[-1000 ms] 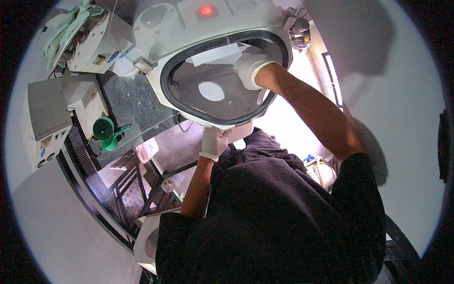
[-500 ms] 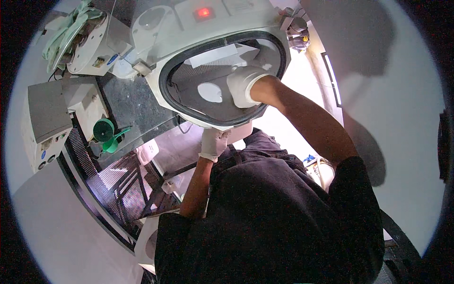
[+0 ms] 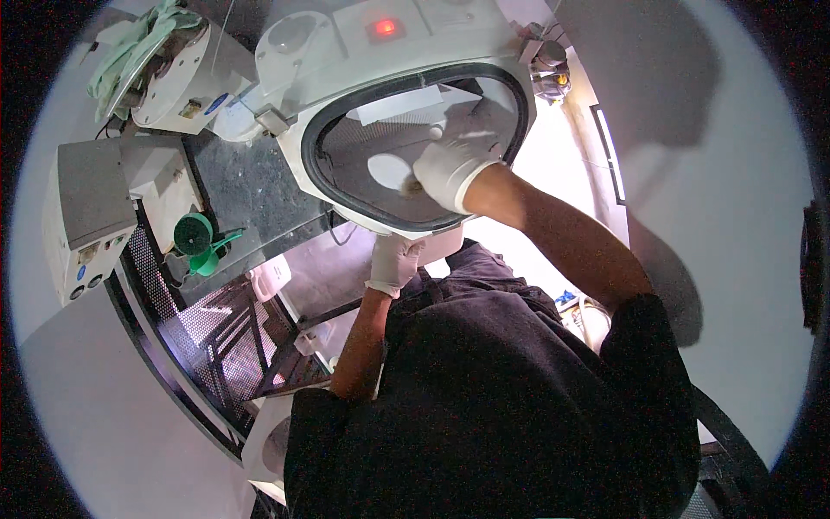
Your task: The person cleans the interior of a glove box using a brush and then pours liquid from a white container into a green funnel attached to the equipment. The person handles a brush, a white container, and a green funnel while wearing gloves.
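A white cabinet [image 3: 303, 73] stands before me, with a rounded opening framed by a black rubber seal [image 3: 316, 186]. My right hand [image 3: 450, 176], in a white glove, is at the opening, its fingers curled in. A small brownish patch shows by its fingertips; whatever they hold is too unclear to name. Beside that hand, a white oval [image 3: 389, 171] shows against the grey interior. Just under the cabinet's front edge is my left hand [image 3: 395, 262], also gloved and closed like a fist. What lies inside its fingers is hidden.
A red light [image 3: 386, 28] glows on top of the cabinet. To the left are a dark stone counter [image 3: 251, 186], a grey-and-white box unit [image 3: 91, 203], a green cup [image 3: 192, 233] and a green cloth [image 3: 143, 52] over another machine. A white wall [image 3: 726, 173] rises at the right.
My right hand has shifted slightly down and turned, and its curled fingers show more clearly beside the white oval. My left hand keeps its place under the cabinet. The whole view has shifted slightly.
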Demonstrator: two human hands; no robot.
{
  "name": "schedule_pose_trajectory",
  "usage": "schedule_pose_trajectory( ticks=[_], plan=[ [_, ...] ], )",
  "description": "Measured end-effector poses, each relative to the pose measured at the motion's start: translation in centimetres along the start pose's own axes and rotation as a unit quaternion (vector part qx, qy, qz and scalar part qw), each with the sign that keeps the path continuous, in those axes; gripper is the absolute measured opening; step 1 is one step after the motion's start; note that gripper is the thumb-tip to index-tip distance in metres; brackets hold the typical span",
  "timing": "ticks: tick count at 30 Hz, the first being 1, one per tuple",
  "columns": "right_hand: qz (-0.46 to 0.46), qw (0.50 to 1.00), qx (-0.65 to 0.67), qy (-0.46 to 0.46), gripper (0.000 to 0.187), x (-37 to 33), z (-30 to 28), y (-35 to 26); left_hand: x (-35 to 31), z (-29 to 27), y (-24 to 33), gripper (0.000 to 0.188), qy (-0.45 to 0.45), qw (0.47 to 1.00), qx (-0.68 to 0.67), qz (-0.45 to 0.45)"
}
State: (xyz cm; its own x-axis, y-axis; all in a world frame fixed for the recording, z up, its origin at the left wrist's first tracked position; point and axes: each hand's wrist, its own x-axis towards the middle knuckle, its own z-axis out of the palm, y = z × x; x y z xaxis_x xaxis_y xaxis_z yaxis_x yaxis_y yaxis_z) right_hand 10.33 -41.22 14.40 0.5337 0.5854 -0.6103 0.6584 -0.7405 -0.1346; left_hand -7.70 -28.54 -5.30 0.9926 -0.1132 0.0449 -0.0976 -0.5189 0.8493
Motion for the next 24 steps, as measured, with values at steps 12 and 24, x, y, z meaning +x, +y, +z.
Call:
schedule_pose_trajectory(
  ticks=[12,24],
  plan=[
    [0.029,0.999,0.013,0.042,0.023,-0.3,-0.2,3.1,-0.5,0.5,-1.2,0.015,0.017,0.999,0.045,0.018],
    [0.121,0.985,-0.115,0.049,0.024,2.3,-0.1,3.9,-1.1,1.0,-1.6,0.015,0.021,0.999,0.045,0.013]
  ],
)
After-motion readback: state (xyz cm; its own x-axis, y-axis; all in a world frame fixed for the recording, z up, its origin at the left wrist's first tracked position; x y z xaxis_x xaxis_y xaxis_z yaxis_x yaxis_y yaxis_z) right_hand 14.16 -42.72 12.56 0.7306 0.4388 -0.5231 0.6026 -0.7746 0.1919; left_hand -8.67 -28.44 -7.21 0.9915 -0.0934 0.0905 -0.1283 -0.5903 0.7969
